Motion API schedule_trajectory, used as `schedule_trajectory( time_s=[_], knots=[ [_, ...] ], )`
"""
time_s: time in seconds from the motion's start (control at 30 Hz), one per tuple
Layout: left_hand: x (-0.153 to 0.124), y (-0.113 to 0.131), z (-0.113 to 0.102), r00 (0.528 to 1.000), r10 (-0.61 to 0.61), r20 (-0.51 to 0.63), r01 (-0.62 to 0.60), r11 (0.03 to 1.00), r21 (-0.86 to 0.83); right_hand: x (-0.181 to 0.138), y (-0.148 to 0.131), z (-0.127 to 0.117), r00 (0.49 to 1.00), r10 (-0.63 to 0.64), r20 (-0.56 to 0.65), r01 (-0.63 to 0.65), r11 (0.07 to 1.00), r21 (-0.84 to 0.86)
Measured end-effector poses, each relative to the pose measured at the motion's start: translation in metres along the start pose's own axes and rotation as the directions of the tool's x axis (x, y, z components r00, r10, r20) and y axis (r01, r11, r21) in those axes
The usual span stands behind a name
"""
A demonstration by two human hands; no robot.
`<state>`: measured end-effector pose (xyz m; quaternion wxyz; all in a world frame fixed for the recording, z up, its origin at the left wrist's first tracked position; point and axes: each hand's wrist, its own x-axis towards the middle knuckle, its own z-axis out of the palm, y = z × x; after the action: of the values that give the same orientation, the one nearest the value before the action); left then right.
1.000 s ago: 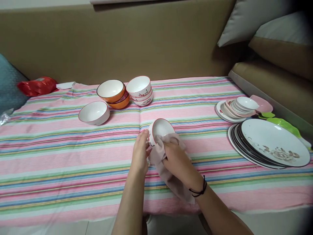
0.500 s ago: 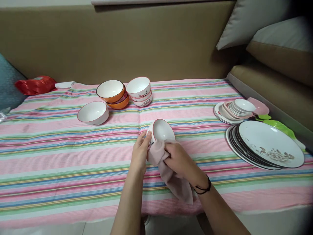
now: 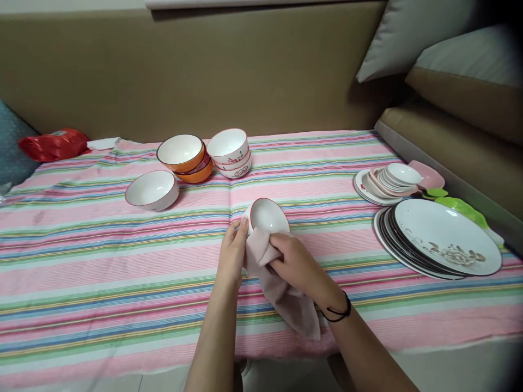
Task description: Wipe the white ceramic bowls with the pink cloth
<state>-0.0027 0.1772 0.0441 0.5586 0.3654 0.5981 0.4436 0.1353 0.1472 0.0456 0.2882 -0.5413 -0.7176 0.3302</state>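
Small white bowl [image 3: 266,216] with a red rim, tipped on its side, mouth facing up and away. Glazed ceramic by the look of it, so probably stiff, light enough for one hand, slick, and chippy if knocked. Best held at the rim and outer wall, thumb and fingers on opposite sides. Sits just above the striped surface [image 3: 102,261], about the middle of it.

Left hand [image 3: 232,255] closed on the bowl's left wall, fingertips up at the rim. Right hand [image 3: 296,262] just below the bowl, closed around a soft pinkish-grey cloth [image 3: 281,294] pressed to the bowl's near side, rest of the cloth hanging down toward the surface edge. Hands close together, bowl between them.

Left of the bowl and further back: single white bowl [image 3: 152,189], orange bowl stack [image 3: 183,158], white bowl stack [image 3: 229,152]. Right of the bowl, well apart: small dish stack [image 3: 392,181] and big plate stack [image 3: 441,239].
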Motion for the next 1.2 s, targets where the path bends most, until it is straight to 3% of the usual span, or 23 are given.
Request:
schedule_trajectory(
  time_s=[0.07,0.23,0.33,0.47,0.6,0.67,0.9,1.0,1.1,1.2],
  knots=[
    [0.000,0.000,0.000,1.000,0.008,0.006,-0.008,1.000,-0.004,0.001,0.003,0.001,1.000,-0.021,0.003,0.021,0.999,-0.028],
    [0.000,0.001,0.000,1.000,-0.002,0.017,0.001,1.000,0.016,0.005,0.012,0.002,1.000,0.019,-0.003,-0.019,0.937,-0.349],
    [-0.001,0.001,-0.001,0.999,0.010,0.030,-0.010,1.000,0.023,0.005,0.008,0.001,1.000,-0.002,0.003,0.003,0.918,-0.397],
    [-0.002,0.002,-0.002,0.998,0.025,0.056,-0.028,0.999,0.042,0.003,0.000,0.002,0.994,0.093,0.058,-0.072,0.953,-0.293],
    [-0.001,0.004,-0.003,0.996,0.023,0.091,-0.025,0.999,0.022,0.001,-0.002,0.003,1.000,0.022,0.005,-0.021,0.998,-0.053],
    [-0.002,0.004,-0.001,0.995,0.038,0.098,-0.038,0.999,0.001,0.001,-0.002,0.003,1.000,0.018,-0.001,-0.018,1.000,-0.019],
    [-0.004,0.007,0.004,1.000,0.004,0.023,-0.002,0.998,-0.069,0.005,0.010,0.002,0.995,-0.045,0.087,0.074,0.931,-0.357],
    [-0.004,0.009,0.004,1.000,-0.026,0.002,0.026,0.997,-0.068,0.006,0.012,0.002,0.994,-0.075,0.074,0.099,0.911,-0.400],
    [-0.003,0.009,0.004,1.000,-0.027,-0.006,0.027,0.997,-0.074,0.006,0.005,0.001,0.999,0.022,0.049,-0.007,0.956,-0.294],
    [-0.002,0.008,0.003,0.999,-0.046,-0.025,0.044,0.996,-0.079,0.004,-0.002,-0.002,0.996,0.092,-0.004,-0.092,0.996,-0.015]
  ],
)
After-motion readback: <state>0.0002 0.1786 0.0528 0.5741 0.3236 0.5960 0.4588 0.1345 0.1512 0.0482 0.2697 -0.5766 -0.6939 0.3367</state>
